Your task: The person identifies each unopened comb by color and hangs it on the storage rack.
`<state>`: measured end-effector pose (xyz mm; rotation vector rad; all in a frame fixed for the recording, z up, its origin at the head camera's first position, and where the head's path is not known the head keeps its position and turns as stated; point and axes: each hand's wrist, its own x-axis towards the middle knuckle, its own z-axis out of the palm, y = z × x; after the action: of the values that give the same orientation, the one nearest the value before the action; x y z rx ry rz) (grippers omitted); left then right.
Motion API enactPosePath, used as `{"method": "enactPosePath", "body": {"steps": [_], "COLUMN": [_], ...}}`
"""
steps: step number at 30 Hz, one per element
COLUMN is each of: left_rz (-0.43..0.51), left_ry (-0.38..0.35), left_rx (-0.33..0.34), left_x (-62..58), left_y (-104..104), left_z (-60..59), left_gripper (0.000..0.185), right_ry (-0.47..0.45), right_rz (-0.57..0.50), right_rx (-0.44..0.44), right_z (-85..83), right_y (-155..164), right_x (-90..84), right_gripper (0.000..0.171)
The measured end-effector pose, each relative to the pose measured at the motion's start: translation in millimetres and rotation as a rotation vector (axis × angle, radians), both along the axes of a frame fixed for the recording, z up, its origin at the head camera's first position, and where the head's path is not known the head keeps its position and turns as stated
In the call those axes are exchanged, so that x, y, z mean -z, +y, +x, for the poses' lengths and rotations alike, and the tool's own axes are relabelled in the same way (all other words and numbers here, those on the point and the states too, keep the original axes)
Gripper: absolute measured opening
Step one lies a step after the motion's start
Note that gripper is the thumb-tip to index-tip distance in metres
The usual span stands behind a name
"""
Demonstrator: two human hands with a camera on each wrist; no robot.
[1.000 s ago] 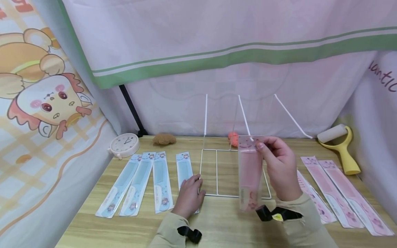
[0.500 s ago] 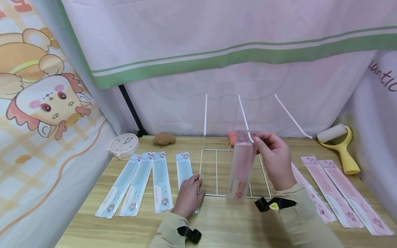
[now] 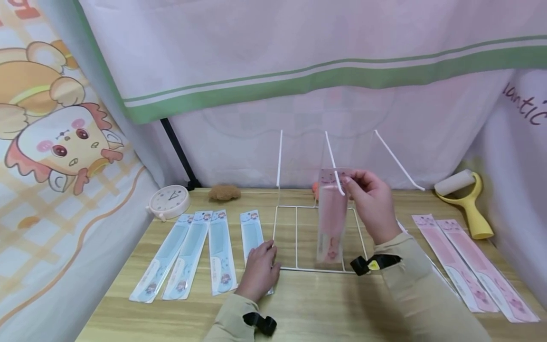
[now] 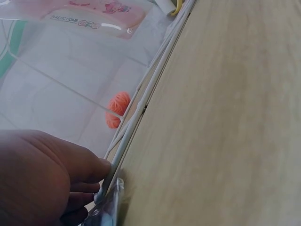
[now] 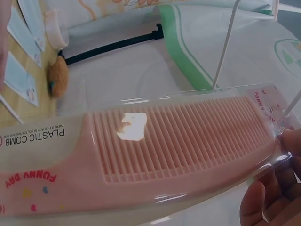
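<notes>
My right hand (image 3: 373, 204) pinches the right top edge of a pink comb in a clear packet (image 3: 331, 218). The packet hangs upright, and the middle prong of a white wire rack (image 3: 297, 237) appears to pass through its top, the prong's tip showing in front. The right wrist view has the pink comb (image 5: 183, 141) close up, labelled "PLASTIC COMB", with my fingertips at its header. My left hand (image 3: 258, 270) holds the rack's front left corner. In the left wrist view, the thumb and fingers (image 4: 84, 165) lie on either side of the base wire (image 4: 134, 120).
Several packaged blue combs (image 3: 220, 251) lie left of the rack; packaged pink combs (image 3: 455, 266) lie right. Behind are a round clock (image 3: 169, 202), a brown lump (image 3: 224, 192), an orange bundle (image 4: 118, 108) and a yellow-handled roller (image 3: 474, 209). Cloth hangs around the table.
My right hand has moved the pink comb left and away from me, further back along the middle prong. The left hand stays at the rack's corner.
</notes>
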<state>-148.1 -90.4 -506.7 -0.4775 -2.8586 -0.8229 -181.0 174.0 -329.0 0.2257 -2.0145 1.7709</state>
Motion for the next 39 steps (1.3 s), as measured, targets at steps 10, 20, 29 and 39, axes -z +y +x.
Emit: {"method": "enactPosePath", "body": {"steps": [10,20,29,39], "left_rz": [0.018,0.039,0.048,0.034], "left_ry": [-0.011,-0.008,-0.057,-0.03], "left_rx": [0.0,-0.003,-0.026,-0.009], "left_x": [-1.0,0.0,-1.1,-3.6], "left_y": [1.0,1.3,0.2,-0.3], "left_z": [-0.2,-0.9,0.2,-1.1], "left_gripper": [0.043,0.041,0.043,0.04], "right_ry": [-0.058,-0.087,-0.113,-0.166], "right_rz": [0.051,0.081,0.081,0.103], "right_rx": [0.023,0.038,0.043,0.071], "right_z": [-15.7,-41.2,-64.0,-86.5], "right_y": [2.1,4.6,1.5,2.0], "right_x": [-4.2,-9.3,-11.9,-16.7], "right_gripper": [0.029,0.029,0.03,0.028]}}
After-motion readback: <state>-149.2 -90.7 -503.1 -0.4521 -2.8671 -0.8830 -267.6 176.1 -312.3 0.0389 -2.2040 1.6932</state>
